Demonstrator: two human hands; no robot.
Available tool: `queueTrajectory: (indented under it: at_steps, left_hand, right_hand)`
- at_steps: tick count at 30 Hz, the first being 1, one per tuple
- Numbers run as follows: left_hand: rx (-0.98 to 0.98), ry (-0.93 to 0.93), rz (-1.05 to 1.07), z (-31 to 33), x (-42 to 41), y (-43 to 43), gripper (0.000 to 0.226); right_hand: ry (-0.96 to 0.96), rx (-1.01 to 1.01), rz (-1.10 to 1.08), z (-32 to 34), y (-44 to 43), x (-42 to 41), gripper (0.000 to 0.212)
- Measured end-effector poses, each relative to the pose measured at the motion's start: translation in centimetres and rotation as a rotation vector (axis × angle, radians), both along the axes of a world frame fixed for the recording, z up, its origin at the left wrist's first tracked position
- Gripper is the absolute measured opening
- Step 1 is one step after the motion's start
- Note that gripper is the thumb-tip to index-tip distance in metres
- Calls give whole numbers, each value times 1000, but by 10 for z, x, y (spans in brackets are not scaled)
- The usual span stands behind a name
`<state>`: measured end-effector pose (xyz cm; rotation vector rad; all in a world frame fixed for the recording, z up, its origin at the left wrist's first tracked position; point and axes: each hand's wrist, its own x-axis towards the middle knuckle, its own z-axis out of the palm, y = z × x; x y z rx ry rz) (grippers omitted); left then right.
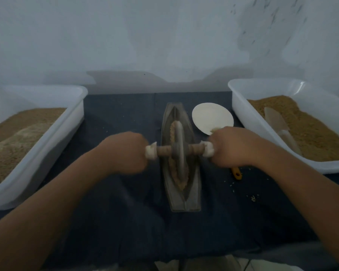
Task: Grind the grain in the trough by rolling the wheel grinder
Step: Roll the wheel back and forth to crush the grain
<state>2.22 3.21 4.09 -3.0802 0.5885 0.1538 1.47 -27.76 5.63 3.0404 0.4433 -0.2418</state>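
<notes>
boat-shaped metal trough, coarse brown grain

The left forearm and right forearm are bare along all their visible length, smooth and slim. The left grip is a bare hand, smeared by blur; the right grip, bare too, shows rounded knuckles more sharply. Only skin shows on either arm.

Dim, bluish, flat light. My left hand and right hand smear with blur. A soft shadow sits on the wall at twelve o'clock; edges bow at three and nine.
</notes>
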Motion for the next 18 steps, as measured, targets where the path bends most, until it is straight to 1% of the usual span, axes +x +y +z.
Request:
queueTrajectory:
  at_steps: [1,3,5,9,11,13,14,16,18]
  left_hand:
    - [-15,-11,-10,-5,-7,4,26]
    - [-28,-37,7,-10,-5,4,27]
    - [-13,-91,63,-5,15,-6,27]
    - [2,-290,173,6,60,-26,27]
    - [-15,-288,177,5,63,-28,25]
    - [-30,-198,132,0,51,-19,25]
    - [-38,-142,94,-3,40,-12,25]
    - [-60,-84,11,-13,15,3,26]
    - [-65,-106,-43,-17,-6,11,29]
  right_hand:
    - [24,-18,24,0,-3,-6,26]
    - [-6,-29,20,1,-1,-2,26]
    - [-111,-23,-33,0,6,19,28]
    - [-409,24,-144,-9,19,60,33]
    - [-445,46,-143,-9,21,62,31]
    - [-384,39,-85,-5,19,50,17]
    - [-307,31,-48,-3,15,40,11]
    - [-135,-8,30,1,5,13,14]
    - [-73,-37,75,-1,-3,-10,21]
